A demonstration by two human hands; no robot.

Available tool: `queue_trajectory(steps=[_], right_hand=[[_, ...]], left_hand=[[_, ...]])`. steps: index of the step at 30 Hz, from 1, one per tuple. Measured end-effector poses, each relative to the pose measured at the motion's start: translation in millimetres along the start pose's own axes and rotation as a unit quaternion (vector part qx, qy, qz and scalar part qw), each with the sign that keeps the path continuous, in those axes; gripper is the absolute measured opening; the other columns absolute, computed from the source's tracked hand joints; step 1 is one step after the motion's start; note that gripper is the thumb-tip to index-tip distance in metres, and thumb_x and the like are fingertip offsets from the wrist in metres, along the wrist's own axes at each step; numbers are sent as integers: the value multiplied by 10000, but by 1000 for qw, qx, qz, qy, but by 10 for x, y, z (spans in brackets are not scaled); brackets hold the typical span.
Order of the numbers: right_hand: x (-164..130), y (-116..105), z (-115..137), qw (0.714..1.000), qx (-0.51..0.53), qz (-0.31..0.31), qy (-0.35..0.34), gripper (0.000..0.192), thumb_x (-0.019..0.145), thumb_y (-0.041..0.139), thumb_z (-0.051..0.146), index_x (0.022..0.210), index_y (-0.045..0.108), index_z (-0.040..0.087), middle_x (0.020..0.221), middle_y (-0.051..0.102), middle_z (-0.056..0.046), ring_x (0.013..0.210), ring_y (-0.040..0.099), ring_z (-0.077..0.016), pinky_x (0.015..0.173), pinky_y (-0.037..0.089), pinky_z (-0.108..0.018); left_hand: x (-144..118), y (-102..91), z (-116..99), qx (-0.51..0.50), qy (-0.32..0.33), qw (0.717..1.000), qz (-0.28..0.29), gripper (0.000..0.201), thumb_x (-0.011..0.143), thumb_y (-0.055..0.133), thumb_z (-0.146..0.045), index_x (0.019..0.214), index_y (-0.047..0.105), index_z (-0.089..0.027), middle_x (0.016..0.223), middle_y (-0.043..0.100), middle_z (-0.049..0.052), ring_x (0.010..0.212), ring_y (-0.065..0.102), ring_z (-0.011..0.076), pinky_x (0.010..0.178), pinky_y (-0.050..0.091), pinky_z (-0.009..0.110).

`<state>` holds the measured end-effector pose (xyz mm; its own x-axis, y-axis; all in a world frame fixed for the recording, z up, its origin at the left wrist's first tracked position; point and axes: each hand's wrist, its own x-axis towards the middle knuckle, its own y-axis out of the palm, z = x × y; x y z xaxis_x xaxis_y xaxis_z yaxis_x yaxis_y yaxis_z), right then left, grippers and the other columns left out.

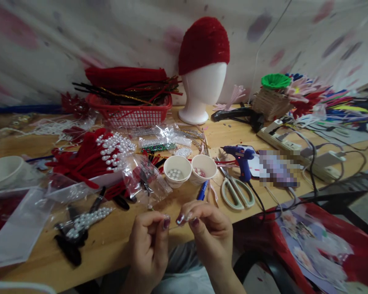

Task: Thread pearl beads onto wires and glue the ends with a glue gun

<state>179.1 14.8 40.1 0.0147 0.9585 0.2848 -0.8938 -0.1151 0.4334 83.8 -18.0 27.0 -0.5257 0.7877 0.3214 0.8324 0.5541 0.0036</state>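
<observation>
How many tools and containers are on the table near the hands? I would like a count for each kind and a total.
Small paper cups: 2
Scissors: 1
Blue glue gun: 1
Red basket: 1
White bowl: 1
Total: 6

Wooden table, pale wall covering with blurred, perhaps floral, pink blotches

A deep red knitted cap tops a white foam head, far centre. Left, the red basket shows latticed walls. Near right, the glue gun is blue and the scissors pale green.
</observation>
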Motion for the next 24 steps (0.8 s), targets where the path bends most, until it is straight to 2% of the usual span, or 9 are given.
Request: queue_trajectory(steps=[6,9,12,15,18,21,24], right_hand=[[27,13,52,999,24,24,12,142,919,828,380,851,813,257,718,754,-32,690,683,-188,683,567,-322],[64,-6,70,998,55,11,12,177,874,872,387,804,785,250,643,699,0,600,633,-156,599,539,-279],[88,-26,45,998,64,-7,17,245,852,885,428,764,749,243,586,643,25,522,579,-135,521,516,-250],[80,-33,8,998,60,-17,27,271,859,872,462,774,736,243,532,614,50,430,513,-107,449,483,-218],[54,-47,29,998,41,-25,45,186,865,880,392,819,781,242,660,732,14,463,596,-104,469,517,-209],[41,-85,111,998,-24,-8,54,46,899,852,313,927,845,277,828,818,-22,654,735,-143,628,603,-232],[45,-118,201,992,-121,21,18,89,921,821,250,978,866,302,846,835,-32,733,761,-171,681,611,-260]], left_hand=[[67,30,-15,16,35,999,32,251,1064,564,-463,943,623,-251,764,640,-42,596,612,111,581,503,204],[96,31,-10,5,40,998,43,249,1067,570,-432,907,616,-247,713,577,-53,582,536,110,575,457,208],[99,30,7,7,18,999,46,240,1061,584,-423,908,622,-242,684,547,-59,546,494,109,531,429,206],[95,23,46,24,3,998,65,254,1041,608,-451,918,641,-232,698,608,-36,551,558,122,509,442,216],[121,-6,98,37,-3,995,89,224,1019,644,-431,928,667,-227,759,688,5,643,668,162,553,513,235],[181,-62,118,60,56,992,96,105,1019,648,-296,958,710,-237,850,768,20,769,745,174,721,603,255],[229,-115,82,78,149,982,91,108,973,679,-154,984,738,-245,998,826,24,935,788,174,880,621,259]])
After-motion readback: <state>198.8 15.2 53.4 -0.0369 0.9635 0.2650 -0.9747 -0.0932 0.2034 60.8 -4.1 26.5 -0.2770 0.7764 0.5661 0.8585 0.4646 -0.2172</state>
